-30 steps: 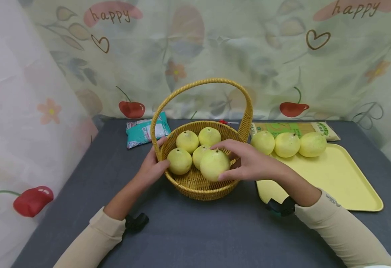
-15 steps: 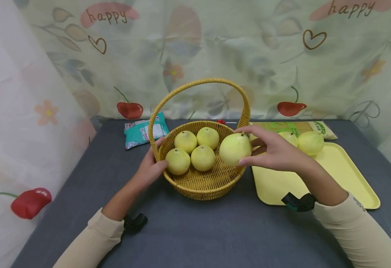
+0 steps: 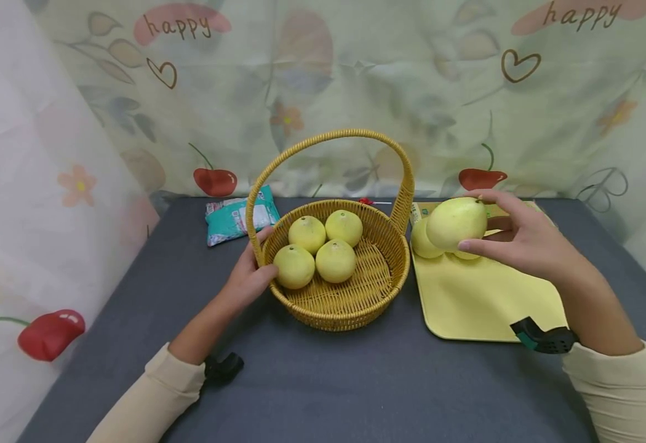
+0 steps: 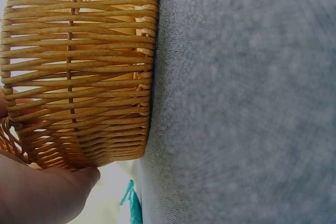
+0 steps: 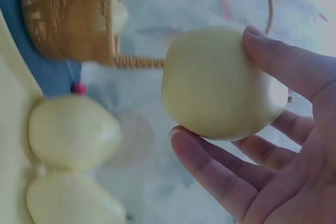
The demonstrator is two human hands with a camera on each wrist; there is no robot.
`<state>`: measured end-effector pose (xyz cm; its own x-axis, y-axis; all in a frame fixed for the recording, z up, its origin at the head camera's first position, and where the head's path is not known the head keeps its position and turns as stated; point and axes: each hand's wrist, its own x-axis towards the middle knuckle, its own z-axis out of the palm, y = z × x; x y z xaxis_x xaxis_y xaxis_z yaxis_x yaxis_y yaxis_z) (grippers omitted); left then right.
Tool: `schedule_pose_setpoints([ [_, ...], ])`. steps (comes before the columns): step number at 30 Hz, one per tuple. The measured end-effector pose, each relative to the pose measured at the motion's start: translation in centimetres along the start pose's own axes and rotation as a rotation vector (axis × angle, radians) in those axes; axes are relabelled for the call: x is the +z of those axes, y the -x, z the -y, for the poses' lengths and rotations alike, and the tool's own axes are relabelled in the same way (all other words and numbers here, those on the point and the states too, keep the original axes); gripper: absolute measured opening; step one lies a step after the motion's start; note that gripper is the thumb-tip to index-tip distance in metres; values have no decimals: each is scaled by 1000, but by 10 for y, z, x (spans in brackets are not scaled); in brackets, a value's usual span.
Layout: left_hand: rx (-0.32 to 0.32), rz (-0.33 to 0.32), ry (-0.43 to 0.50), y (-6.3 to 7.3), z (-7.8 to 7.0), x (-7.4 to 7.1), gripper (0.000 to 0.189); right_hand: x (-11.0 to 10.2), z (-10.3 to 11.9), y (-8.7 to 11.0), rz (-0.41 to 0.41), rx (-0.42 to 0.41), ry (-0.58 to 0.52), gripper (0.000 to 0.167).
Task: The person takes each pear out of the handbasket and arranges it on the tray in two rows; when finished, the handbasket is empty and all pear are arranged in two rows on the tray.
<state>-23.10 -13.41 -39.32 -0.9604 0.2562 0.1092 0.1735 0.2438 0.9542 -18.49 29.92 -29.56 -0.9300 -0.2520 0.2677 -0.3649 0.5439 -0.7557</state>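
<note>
In the head view, my left hand (image 3: 248, 274) holds the left rim of a woven wicker basket (image 3: 342, 320) where its tall handle joins; the left wrist view has the thumb (image 4: 50, 192) against the weave. Several round, pale yellow-green fruits (image 3: 336, 261) lie in the basket's left and back part. My right hand (image 3: 539, 237) grips one more such fruit (image 3: 456, 223), with a small dark stem, between thumb and fingers above the yellow tray (image 3: 494, 307). Behind it sit fruits (image 3: 424, 240) at the tray's far edge, partly hidden; two fruits (image 5: 73, 132) show in the right wrist view.
A turquoise plastic packet (image 3: 242, 215) lies behind the basket's left side. Beyond the tray is a flat brown-and-green package (image 3: 418, 208), largely covered by the hand and fruit. A small red-tipped item (image 3: 366, 201) lies behind the basket. Patterned cloth (image 3: 356, 80) hangs at the back.
My right hand has lifted a fruit out of the basket's right side and carried it right, over the tray. My left hand stays on the basket rim.
</note>
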Motion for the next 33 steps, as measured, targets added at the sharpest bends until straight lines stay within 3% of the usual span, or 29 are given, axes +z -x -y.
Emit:
schedule_pose_setpoints([
  [6,6,-3,-5,0,0,0,78,-27,-14,9,-93,121,105,70],
  [18,12,-2,-7,1,1,0,79,-66,-65,13,-302,231,194,80],
  [25,8,-3,-7,1,1,0,78,-81,-88,19,-346,321,269,89],
  [33,7,-9,-15,0,2,0,79,-90,-100,23,-348,354,409,86],
])
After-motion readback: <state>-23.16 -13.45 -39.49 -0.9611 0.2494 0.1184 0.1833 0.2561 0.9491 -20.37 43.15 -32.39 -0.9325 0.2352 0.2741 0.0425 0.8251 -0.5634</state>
